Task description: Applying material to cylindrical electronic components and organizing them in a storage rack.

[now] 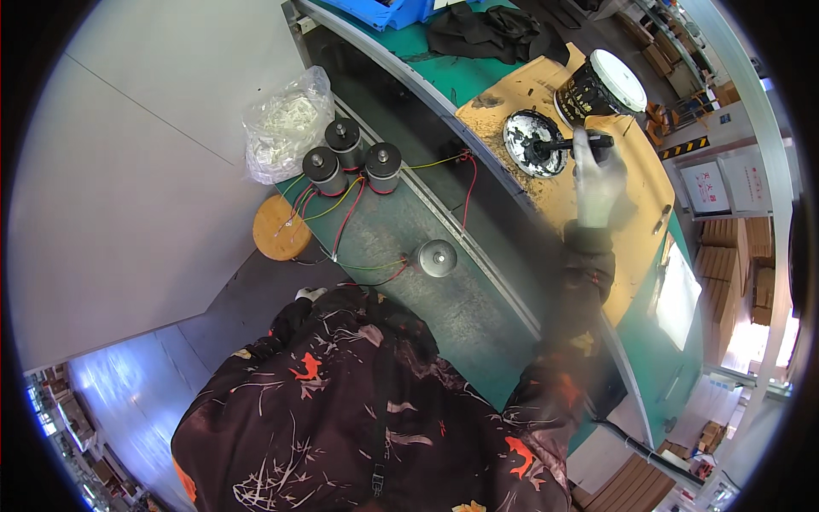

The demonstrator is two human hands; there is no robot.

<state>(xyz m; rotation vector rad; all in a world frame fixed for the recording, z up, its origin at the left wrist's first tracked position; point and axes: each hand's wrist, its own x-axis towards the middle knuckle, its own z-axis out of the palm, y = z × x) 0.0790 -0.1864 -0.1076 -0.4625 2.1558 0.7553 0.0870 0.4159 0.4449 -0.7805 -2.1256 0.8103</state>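
Observation:
My right hand [597, 179], in a pale glove, is closed around a black tool handle [570, 143]. The handle's tip rests on a round black-and-silver disc [531, 141] lying on a sheet of yellow-brown cardboard [636, 230]. Just behind the disc stands a black can with a white lid [604, 85], tilted. Of my left hand [311, 293] only a small white gloved bit shows at the edge of my dark patterned sleeve, near the bench's front edge; its fingers are hidden.
Three black cylindrical motors [345, 158] with coloured wires stand on the green bench, and one silver-faced motor [437, 258] lies nearer me. A clear bag of white parts [286, 128], a round wooden disc [280, 229], a blue bin [384, 10] and black cloth [486, 32] are around.

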